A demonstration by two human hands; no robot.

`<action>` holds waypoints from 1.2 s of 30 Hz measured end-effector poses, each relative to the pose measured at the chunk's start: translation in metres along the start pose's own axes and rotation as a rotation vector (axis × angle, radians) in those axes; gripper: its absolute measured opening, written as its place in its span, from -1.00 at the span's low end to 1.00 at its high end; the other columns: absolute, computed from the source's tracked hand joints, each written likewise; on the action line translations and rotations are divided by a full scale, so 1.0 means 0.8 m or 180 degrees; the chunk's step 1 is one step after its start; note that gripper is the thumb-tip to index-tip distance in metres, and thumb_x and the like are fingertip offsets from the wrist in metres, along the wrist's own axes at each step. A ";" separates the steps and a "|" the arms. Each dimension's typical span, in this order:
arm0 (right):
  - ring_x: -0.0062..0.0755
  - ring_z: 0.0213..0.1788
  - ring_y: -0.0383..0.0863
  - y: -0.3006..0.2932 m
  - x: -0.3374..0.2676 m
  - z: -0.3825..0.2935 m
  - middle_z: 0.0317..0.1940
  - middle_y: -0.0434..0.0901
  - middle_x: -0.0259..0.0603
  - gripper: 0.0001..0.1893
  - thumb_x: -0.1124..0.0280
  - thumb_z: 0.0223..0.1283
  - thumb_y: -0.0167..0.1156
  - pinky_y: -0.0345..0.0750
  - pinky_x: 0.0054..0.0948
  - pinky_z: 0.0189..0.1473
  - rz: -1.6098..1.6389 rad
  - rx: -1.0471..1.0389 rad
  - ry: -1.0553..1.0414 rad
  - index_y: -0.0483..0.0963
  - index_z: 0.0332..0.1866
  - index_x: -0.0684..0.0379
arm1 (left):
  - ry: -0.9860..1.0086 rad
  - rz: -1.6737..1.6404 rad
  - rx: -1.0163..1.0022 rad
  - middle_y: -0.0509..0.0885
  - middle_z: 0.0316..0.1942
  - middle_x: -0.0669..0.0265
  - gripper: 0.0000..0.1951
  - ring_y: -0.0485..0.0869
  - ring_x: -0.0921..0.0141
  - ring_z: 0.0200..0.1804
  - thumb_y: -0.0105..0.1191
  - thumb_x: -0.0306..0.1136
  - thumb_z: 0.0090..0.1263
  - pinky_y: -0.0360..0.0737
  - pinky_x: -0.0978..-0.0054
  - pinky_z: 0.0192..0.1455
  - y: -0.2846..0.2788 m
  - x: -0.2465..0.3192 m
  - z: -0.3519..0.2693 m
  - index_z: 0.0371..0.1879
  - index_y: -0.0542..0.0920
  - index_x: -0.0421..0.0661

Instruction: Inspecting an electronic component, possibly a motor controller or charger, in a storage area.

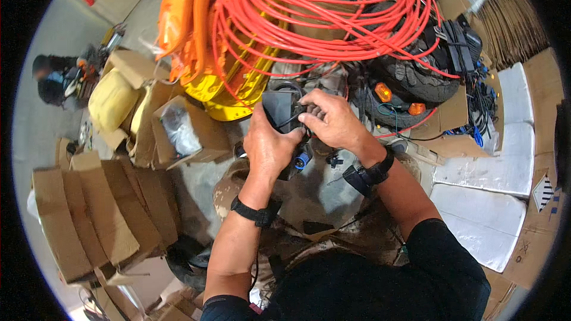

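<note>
A black rectangular box-shaped device [277, 108], with a smooth flat face turned up, sits in the grip of my left hand [270, 145]. From its right side comes a short black cable [292, 120], pinched between the thumb and fingers of my right hand [329, 120]. Just below my left thumb hangs a round connector with a blue ring and metal pins [302, 160]. A small black plastic part [334, 161] lies lower down, between my forearms. My left fingers are mostly hidden behind the device.
Beyond my hands lies a large coil of red cable [285, 49] over yellow plastic parts [232, 93] and a black tire [410, 78]. Cardboard boxes [84, 218] stand at left. White foam blocks [482, 218] line the right. Another person [55, 78] is at far left.
</note>
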State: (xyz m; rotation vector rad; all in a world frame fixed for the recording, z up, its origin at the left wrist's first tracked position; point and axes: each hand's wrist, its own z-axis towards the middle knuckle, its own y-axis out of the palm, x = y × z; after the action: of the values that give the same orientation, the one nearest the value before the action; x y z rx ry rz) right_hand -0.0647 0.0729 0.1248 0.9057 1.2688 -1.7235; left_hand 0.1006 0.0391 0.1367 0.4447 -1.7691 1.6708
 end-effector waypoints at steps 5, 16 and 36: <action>-0.29 -0.39 0.56 -0.010 0.061 0.021 -0.40 0.50 -0.11 -0.75 0.57 0.08 0.26 0.52 -0.37 -0.30 -0.0397 0.0120 -0.0292 0.48 -0.11 0.31 | -0.0214 -0.0202 -0.0380 0.63 -0.10 -0.16 -0.13 0.64 -0.07 -0.03 0.45 -0.21 -0.13 0.55 0.13 0.03 0.048 0.001 0.040 0.18 0.30 -0.34; -0.21 -0.32 0.58 -0.021 0.091 0.033 -0.32 0.51 -0.09 -0.61 0.48 0.06 0.34 0.52 -0.34 -0.28 -0.0248 0.0150 0.0120 0.49 0.03 0.28 | -0.0208 -0.0677 -0.0517 0.62 -0.07 -0.22 -0.06 0.65 0.00 0.01 0.46 -0.25 -0.12 0.55 0.23 0.11 0.088 -0.018 0.068 0.27 0.26 -0.41; -0.14 -0.45 0.61 -0.047 0.084 0.034 -0.52 0.56 -0.11 -0.66 0.26 0.01 0.42 0.50 -0.29 -0.38 0.0097 -0.0345 -0.0022 0.47 -0.22 0.20 | 0.0161 -0.1372 -0.0408 0.65 -0.03 0.02 -0.15 0.64 0.31 -0.01 0.48 -0.40 -0.14 0.53 0.37 0.14 0.069 -0.023 0.072 0.21 0.36 -0.38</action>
State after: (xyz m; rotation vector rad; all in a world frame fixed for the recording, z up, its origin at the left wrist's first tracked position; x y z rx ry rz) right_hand -0.1296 0.0410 0.0868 0.8508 1.3241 -1.6166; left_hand 0.0650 -0.0129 0.0849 0.6649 -1.5942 1.2500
